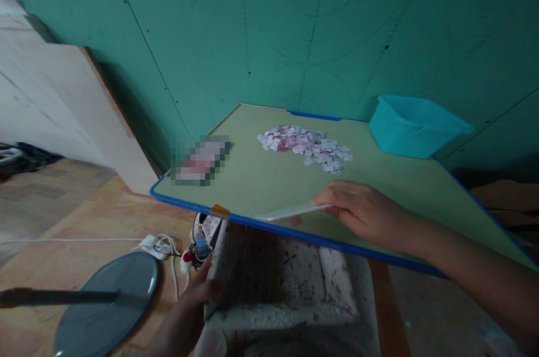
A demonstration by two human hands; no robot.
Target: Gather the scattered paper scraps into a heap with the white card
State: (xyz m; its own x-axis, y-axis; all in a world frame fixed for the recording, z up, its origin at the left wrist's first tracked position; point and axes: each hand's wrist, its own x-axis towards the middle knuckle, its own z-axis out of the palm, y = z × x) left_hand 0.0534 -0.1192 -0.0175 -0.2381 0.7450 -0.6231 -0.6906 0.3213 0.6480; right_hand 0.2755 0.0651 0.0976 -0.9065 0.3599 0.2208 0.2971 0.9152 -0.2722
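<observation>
The right hand [362,208] pinches one thin white card [292,212] flat above the green table [261,177], near its blue front edge. The left hand [200,289] curls around one patterned cushion [290,289] below. One pile of paper squares [307,146] and one teal bin [415,127] sit behind.
</observation>
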